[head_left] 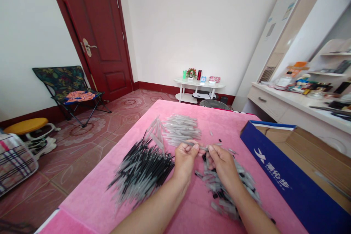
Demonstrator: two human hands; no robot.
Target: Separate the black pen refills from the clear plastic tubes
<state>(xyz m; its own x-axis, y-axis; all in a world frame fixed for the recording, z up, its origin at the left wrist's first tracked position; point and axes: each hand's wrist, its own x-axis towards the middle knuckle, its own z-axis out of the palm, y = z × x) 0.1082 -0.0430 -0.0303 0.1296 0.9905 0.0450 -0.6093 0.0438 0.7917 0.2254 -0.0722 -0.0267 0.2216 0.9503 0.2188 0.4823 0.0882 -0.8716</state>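
Note:
My left hand (185, 157) and my right hand (221, 161) meet over a pink cloth-covered table (109, 190). Both are closed in a pinch on one thin clear pen part (203, 148) held between them. To the left of my left hand lies a big heap of black pen refills (142, 170). Behind my hands sits a pile of clear plastic pen barrels (179, 128). Under my right wrist lies a scatter of small grey and black pen parts (227, 190).
An open blue cardboard box (276, 173) stands at the table's right edge. A folding chair (68, 87), a yellow stool (26, 126) and a red door (95, 33) are at the left. A white side table (199, 86) stands by the far wall, a white desk (296, 108) at the right.

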